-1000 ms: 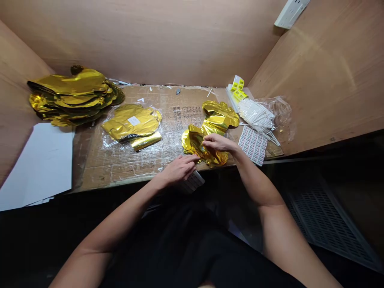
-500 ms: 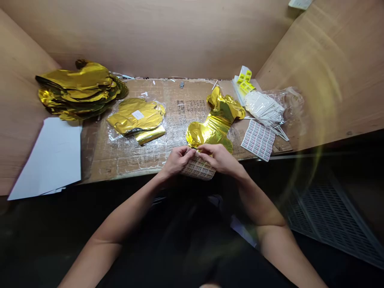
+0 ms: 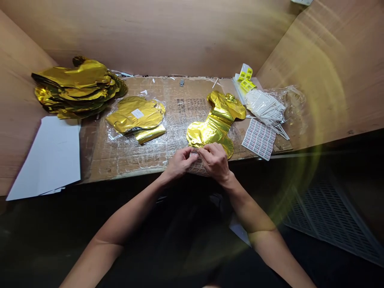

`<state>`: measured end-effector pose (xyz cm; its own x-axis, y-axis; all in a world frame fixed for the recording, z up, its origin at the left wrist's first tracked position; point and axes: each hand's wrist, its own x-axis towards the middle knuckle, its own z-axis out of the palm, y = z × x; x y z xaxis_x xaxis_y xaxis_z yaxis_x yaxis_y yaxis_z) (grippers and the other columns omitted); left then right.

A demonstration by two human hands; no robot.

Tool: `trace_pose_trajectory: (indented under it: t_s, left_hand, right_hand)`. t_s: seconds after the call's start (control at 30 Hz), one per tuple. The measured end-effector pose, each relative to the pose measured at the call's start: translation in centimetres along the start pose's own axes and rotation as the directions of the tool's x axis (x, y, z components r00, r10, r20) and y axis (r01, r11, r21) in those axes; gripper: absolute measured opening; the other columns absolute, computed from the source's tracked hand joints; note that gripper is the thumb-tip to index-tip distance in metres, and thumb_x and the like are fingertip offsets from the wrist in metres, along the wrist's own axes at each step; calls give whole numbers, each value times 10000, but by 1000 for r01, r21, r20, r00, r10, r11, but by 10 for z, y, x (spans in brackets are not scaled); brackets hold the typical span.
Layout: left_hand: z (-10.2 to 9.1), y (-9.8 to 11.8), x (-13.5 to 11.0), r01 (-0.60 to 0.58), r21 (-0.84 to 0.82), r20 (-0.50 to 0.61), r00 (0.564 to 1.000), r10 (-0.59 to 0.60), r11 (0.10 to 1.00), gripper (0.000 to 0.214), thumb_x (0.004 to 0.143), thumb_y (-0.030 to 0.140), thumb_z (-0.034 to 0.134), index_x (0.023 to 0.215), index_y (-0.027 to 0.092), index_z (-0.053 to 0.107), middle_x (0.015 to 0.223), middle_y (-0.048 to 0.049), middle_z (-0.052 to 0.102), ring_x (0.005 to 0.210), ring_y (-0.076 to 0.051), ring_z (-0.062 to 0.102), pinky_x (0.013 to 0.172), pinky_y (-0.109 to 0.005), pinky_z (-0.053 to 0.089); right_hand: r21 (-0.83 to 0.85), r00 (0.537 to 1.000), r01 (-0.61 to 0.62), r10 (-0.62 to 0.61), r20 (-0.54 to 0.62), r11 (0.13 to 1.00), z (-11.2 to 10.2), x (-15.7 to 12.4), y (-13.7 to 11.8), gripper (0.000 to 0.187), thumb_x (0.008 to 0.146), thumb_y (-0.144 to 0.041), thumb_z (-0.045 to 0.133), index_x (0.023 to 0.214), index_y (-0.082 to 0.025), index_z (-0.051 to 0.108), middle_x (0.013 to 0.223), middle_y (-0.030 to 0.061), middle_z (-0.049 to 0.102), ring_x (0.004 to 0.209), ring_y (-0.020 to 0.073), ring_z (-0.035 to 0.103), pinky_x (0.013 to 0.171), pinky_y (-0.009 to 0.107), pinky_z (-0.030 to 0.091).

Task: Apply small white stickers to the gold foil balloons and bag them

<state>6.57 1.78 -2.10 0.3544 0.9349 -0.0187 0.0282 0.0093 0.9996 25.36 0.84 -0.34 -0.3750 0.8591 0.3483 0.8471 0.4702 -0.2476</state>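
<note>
Close to the table's front edge, my left hand [image 3: 179,163] pinches a sheet of small printed stickers [image 3: 198,169] by its upper left part. My right hand [image 3: 216,162] is closed over the right side of this sheet, its fingertips at the upper edge beside my left thumb. Whether a single sticker is between those fingertips is hidden. Just beyond both hands lies a flat gold foil balloon [image 3: 219,122], shiny and creased, its near end reaching my right hand.
Left are a heap of gold foil balloons [image 3: 79,90], white sheets [image 3: 57,156] and a bagged gold foil balloon [image 3: 126,114]. Right are white sticks [image 3: 265,106], yellow labels [image 3: 246,79] and another sticker sheet [image 3: 259,139]. Cardboard [image 3: 120,160] covers the table; wooden panels [image 3: 168,36] enclose it.
My right hand has shifted left and turned, covering more of the sticker sheet. My left hand stays nearly in place. The foil balloon lies as before.
</note>
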Motion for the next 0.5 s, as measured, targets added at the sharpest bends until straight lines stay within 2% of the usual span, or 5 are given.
trace_pose_trajectory:
  t_s: [0.17, 0.27, 0.33, 0.4, 0.5]
  left_hand:
    - [1, -3, -1, -10, 60, 7, 1000, 9, 998, 267, 966, 379, 597, 819, 162, 650, 751, 6, 622, 699, -144, 536, 667, -266, 421]
    - [-1, -6, -4, -20, 173, -33, 999, 26, 985, 238, 978, 330, 561, 916, 166, 722, 842, -23, 728, 771, -180, 638, 734, -296, 492]
    - [-3, -8, -7, -58, 295, -28, 997, 69, 954, 233, 992, 287, 539, 1003, 186, 749, 907, -36, 775, 815, -200, 691, 786, -330, 542]
    - [-5, -11, -8, -185, 438, 64, 982, 175, 879, 219, 993, 230, 536, 1041, 199, 747, 1092, -79, 804, 972, -232, 737, 915, -387, 584]
    - [-4, -17, -6, -441, 600, 325, 897, 301, 668, 209, 978, 159, 540, 1072, 193, 724, 1545, -153, 636, 1413, -305, 602, 1147, -508, 521]
  right_hand:
    - [121, 998, -22, 15, 63, 992, 6, -5, -4, 380, 1114, -331, 423, 922, -217, 731, 902, 121, 699, 874, 247, 620, 853, 401, 463]
    - [365, 986, -161, 162, 28, 917, -3, -7, 0, 315, 1074, -390, 494, 883, -217, 676, 905, 103, 695, 851, 232, 647, 822, 381, 520]
    - [525, 929, -342, 363, 66, 779, -12, -5, 10, 272, 1021, -435, 563, 880, -219, 648, 835, 67, 678, 756, 209, 645, 727, 353, 539]
    - [597, 840, -511, 508, 193, 618, -19, 2, 25, 259, 958, -459, 626, 862, -218, 633, 722, 20, 638, 622, 179, 602, 613, 321, 510]
    - [573, 771, -626, 529, 355, 528, -17, 16, 43, 250, 901, -445, 672, 814, -216, 622, 644, -16, 606, 508, 149, 543, 531, 294, 446]
